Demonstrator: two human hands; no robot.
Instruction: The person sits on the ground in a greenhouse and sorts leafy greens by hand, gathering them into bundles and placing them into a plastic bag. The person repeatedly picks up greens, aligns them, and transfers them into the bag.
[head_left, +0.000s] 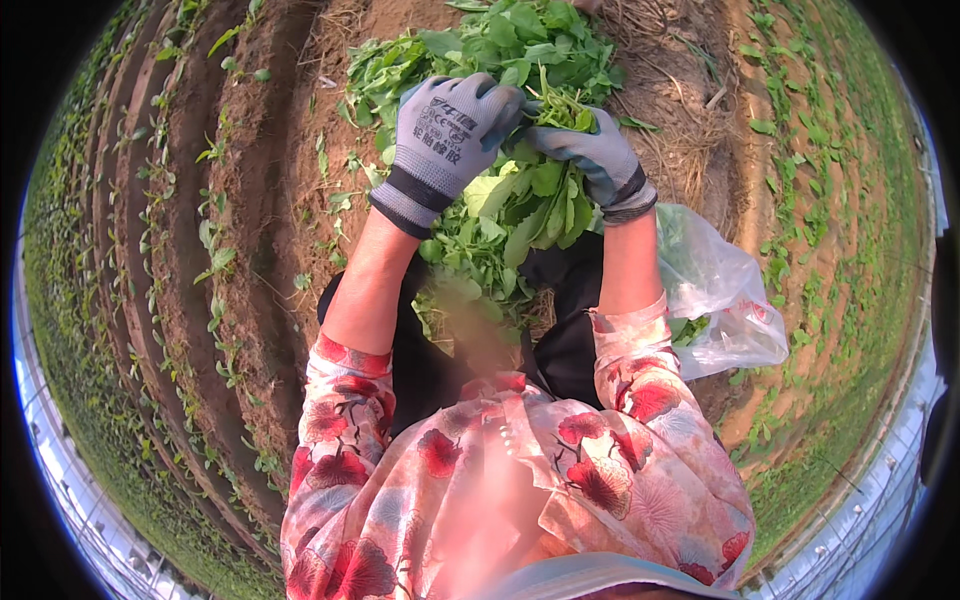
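Both hands wear grey knit work gloves with darker coated fingers and are close together over a pile of cut leafy greens (525, 37). My right hand (596, 157) is closed around a bunch of leafy greens (551, 202); its pale green stem ends stick up above the fingers and its leaves hang down towards me. My left hand (457, 142) is at the left side of the bunch, back up, with its fingers curled near the stems; its fingertips are hidden, so its grip cannot be told. More loose greens (480, 255) lie between my knees, below the bunch.
A clear plastic bag (731, 300) with greens inside lies on the soil beside my right forearm. Dry straw and roots (686, 142) are on the ground at the right. Rows of small plants (214, 240) run along soil ridges on both sides.
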